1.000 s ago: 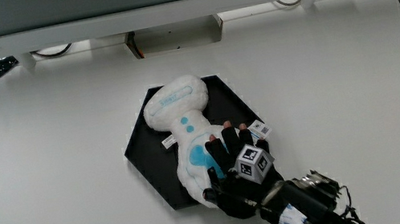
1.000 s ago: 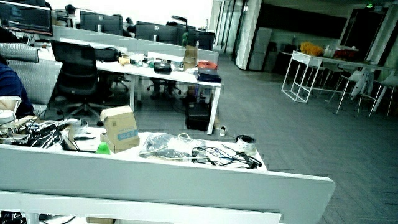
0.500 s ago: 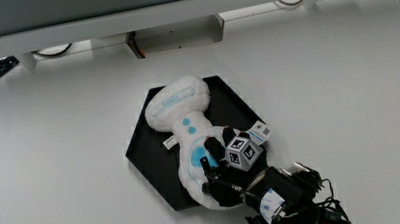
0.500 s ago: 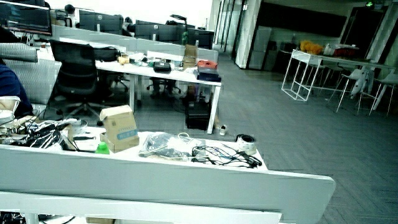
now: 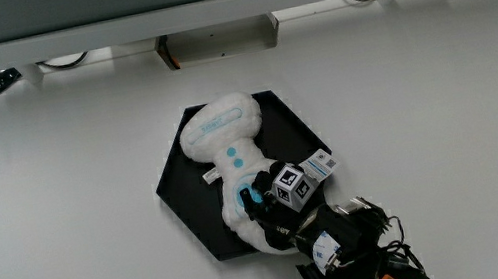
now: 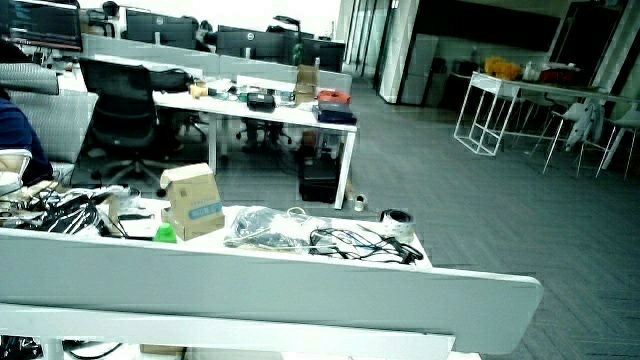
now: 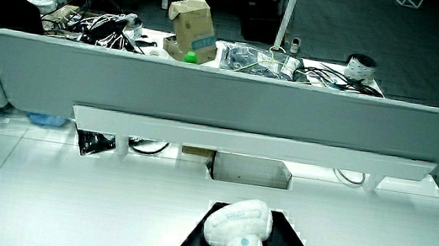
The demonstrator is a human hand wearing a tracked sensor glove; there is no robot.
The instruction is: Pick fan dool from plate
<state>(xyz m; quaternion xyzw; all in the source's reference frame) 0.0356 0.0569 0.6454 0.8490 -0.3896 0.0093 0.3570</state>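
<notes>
1 fan doll (image 5: 228, 153) | on plate (image 5: 172, 186) | head toward partition (image 5: 196, 6), base under hands (image 5: 275, 204)

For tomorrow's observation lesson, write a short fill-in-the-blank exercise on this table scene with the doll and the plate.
1. The white doll lies on a black ____.
2. The plate's outline has ____ sides.
3. The gloved hand grips the doll's end that lies ____ to the person.
4. On the hand's back sits a patterned ____.

Missing words: plate; six; nearer; cube

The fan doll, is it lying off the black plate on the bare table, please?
No, the fan doll lies on the plate, with the hand on it.
</notes>
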